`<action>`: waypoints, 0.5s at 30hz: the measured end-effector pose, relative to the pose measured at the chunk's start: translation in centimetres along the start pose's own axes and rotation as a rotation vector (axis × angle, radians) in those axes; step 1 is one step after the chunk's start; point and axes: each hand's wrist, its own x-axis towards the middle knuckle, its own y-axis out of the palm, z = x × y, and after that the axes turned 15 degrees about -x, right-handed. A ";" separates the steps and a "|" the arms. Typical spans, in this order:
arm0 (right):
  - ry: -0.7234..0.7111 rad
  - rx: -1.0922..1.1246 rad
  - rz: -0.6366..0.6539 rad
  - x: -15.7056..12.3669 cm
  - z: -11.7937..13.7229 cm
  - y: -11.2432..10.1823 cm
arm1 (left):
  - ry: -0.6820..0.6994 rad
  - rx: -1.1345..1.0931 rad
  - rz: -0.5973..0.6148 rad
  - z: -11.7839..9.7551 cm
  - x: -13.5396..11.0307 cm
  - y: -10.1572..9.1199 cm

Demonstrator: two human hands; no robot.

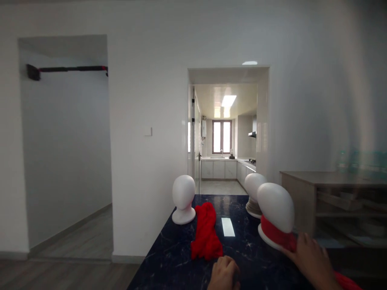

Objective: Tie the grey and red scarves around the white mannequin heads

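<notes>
My right hand (pixel 313 262) is at the lower right, its fingers closed on a red scarf (pixel 278 235) that wraps the neck of the nearest white mannequin head (pixel 275 207). My left hand (pixel 224 274) rests as a loose fist on the dark marble table (pixel 172 257), just below a second red scarf (pixel 206 231) lying crumpled in the middle. A white mannequin head (pixel 183 198) stands bare at the far left of the table. Another white head (pixel 253 189) stands behind the wrapped one.
A wooden shelf unit (pixel 332 193) stands to the right of the table. Beyond the table an open doorway leads into a kitchen (pixel 223 161). A second doorway (pixel 65 141) with a bar across its top opens on the left.
</notes>
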 end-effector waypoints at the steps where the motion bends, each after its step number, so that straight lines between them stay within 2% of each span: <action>1: -0.047 -0.052 0.035 -1.1 0.7 -0.8 | -0.009 -0.006 0.000 -0.1 -0.1 0.1; 3: -0.138 0.006 0.120 -3.4 3.2 -2.4 | -0.007 -0.016 -0.013 -0.3 -0.5 0.5; 6: -0.218 0.260 0.272 -6.0 8.3 -4.0 | 0.039 -0.032 -0.058 -0.7 -1.1 1.0; 9: -0.205 0.403 0.297 -7.0 11.5 -4.7 | 0.054 -0.037 -0.122 -1.1 -1.8 0.5; 12: -0.184 0.459 0.275 -7.2 11.7 -5.1 | 0.022 -0.016 -0.269 -1.2 -2.4 -2.3; 15: -0.226 0.488 0.307 -7.2 11.0 -5.6 | -0.135 0.170 -0.425 -0.4 -2.5 -6.8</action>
